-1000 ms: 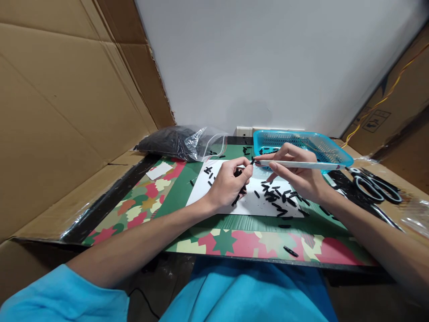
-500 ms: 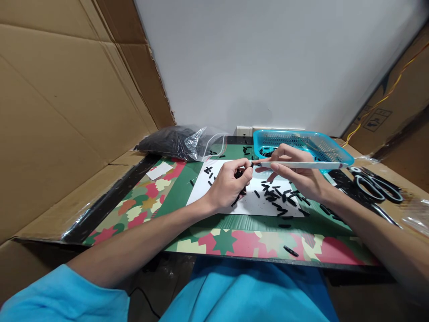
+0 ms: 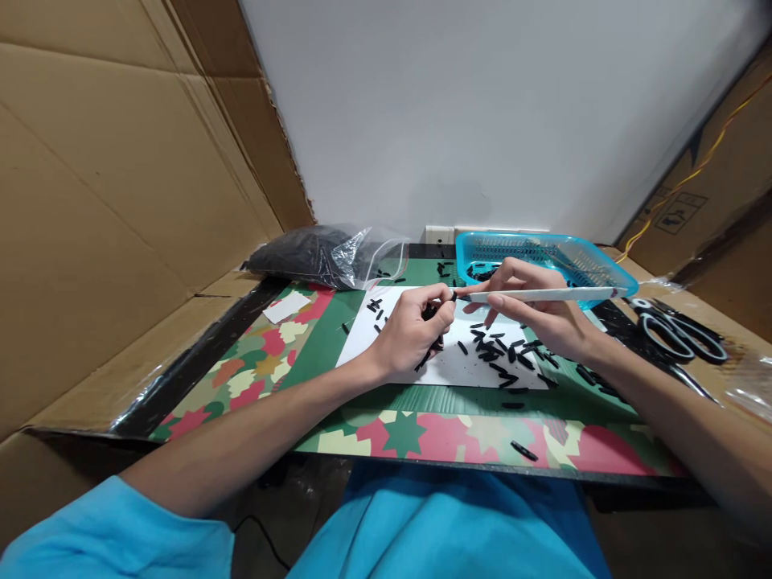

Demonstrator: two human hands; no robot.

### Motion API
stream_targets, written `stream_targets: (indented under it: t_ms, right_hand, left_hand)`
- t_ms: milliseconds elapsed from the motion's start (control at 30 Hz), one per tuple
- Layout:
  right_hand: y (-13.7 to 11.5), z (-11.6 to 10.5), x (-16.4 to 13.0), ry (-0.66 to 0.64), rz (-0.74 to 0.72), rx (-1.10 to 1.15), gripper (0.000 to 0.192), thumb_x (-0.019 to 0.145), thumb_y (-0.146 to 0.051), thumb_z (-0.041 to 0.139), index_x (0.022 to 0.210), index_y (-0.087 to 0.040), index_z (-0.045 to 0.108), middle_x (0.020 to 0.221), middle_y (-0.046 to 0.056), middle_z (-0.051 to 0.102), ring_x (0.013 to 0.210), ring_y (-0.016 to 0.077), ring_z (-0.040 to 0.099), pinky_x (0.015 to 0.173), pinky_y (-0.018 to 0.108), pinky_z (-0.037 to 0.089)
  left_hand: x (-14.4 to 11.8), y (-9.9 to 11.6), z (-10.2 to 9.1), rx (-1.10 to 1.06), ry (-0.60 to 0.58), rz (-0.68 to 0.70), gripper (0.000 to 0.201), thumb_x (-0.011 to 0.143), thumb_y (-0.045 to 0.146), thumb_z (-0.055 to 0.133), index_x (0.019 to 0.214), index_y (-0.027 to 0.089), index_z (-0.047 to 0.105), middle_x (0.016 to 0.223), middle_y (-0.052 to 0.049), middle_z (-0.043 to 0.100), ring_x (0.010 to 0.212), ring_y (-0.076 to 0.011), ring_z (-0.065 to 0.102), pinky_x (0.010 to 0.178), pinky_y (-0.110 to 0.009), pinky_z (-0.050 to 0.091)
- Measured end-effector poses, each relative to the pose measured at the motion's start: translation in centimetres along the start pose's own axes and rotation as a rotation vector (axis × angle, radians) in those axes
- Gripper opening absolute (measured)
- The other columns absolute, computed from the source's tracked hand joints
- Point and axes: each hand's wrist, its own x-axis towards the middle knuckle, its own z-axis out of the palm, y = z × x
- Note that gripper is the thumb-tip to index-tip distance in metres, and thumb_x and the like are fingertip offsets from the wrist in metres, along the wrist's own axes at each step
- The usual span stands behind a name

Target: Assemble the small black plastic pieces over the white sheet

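Note:
My left hand (image 3: 416, 326) is closed over several small black strips (image 3: 435, 342), with one small black piece (image 3: 453, 297) pinched between thumb and forefinger. A slim, white, pen-like tool (image 3: 543, 295) lies nearly level in my right hand (image 3: 536, 310), gripped by thumb and fingers. Its narrow dark tip meets the pinched piece or ends right beside it; I cannot tell which. Below both hands is a white sheet (image 3: 374, 366), on which more black strips (image 3: 491, 346) are scattered, mostly under my right hand. The strips' exact kind is too small to make out.
A blue plastic basket (image 3: 627, 285) with black pieces stands at the back right. Scissors (image 3: 669, 334) lie to the right. At the back left is a clear bag (image 3: 314, 253) full of black pieces. Cardboard (image 3: 121, 161) walls the left side; a pale wall (image 3: 482, 121) rises behind.
Both hands stay almost in place. The rear end of the white tool has tipped up slightly and shifted a little to the right.

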Motion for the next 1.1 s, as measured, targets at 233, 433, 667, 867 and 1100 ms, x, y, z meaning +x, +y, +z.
stream_targets:
  t_ms: [233, 433, 667, 867, 1100]
  right_hand:
    - [-0.22, 0.09, -0.01, -0.001, 0.002, 0.021, 0.028, 0.097, -0.049, 0.07, 0.092, -0.023, 0.06, 0.108, 0.011, 0.08, 0.093, 0.0281, 0.077, 0.072, 0.043, 0.063]
    - [-0.08, 0.16, 0.02, -0.002, -0.01, 0.012, 0.027, 0.098, -0.048, 0.069, 0.093, -0.023, 0.061, 0.116, 0.011, 0.079, 0.092, 0.0266, 0.078, 0.07, 0.041, 0.064]
    - [-0.04, 0.09, 0.06, -0.023, -0.08, -0.094, 0.025, 0.1, -0.041, 0.066, 0.086, -0.023, 0.055, 0.121, 0.012, 0.078, 0.092, 0.0252, 0.078, 0.068, 0.04, 0.064]
    - [-0.2, -0.07, 0.15, -0.079, -0.106, -0.142, 0.022, 0.103, -0.036, 0.063, 0.087, -0.023, 0.055, 0.116, 0.011, 0.079, 0.095, 0.0258, 0.078, 0.069, 0.04, 0.063]
    - [-0.17, 0.81, 0.04, 0.032, -0.101, -0.333, 0.029, 0.101, -0.043, 0.064, 0.082, -0.023, 0.056, 0.121, 0.01, 0.079, 0.091, 0.0254, 0.076, 0.074, 0.041, 0.06]
  left_hand:
    - [0.0, 0.24, -0.19, 0.036, -0.005, 0.022, 0.038, 0.099, 0.05, 0.057, 0.077, 0.02, 0.048, 0.062, 0.005, 0.05, 0.047, -0.0079, 0.05, 0.045, -0.021, 0.044]
    - [0.03, 0.16, -0.35, 0.066, -0.009, 0.031, 0.036, 0.099, 0.047, 0.058, 0.077, 0.02, 0.049, 0.063, 0.006, 0.049, 0.048, -0.0083, 0.049, 0.045, -0.021, 0.041]
    - [0.15, 0.12, -0.44, 0.185, 0.011, 0.032, 0.034, 0.098, 0.043, 0.057, 0.074, 0.02, 0.049, 0.064, 0.005, 0.049, 0.054, -0.0092, 0.049, 0.051, -0.022, 0.04]
    - [0.06, 0.47, -0.23, 0.347, 0.047, 0.074, 0.031, 0.095, 0.034, 0.056, 0.069, 0.02, 0.048, 0.062, 0.005, 0.045, 0.056, -0.0099, 0.044, 0.055, -0.023, 0.036]
    - [0.41, 0.12, -0.36, 0.3, 0.076, 0.034, 0.029, 0.097, 0.037, 0.053, 0.073, 0.02, 0.051, 0.064, 0.004, 0.051, 0.057, -0.0111, 0.048, 0.054, -0.023, 0.037]
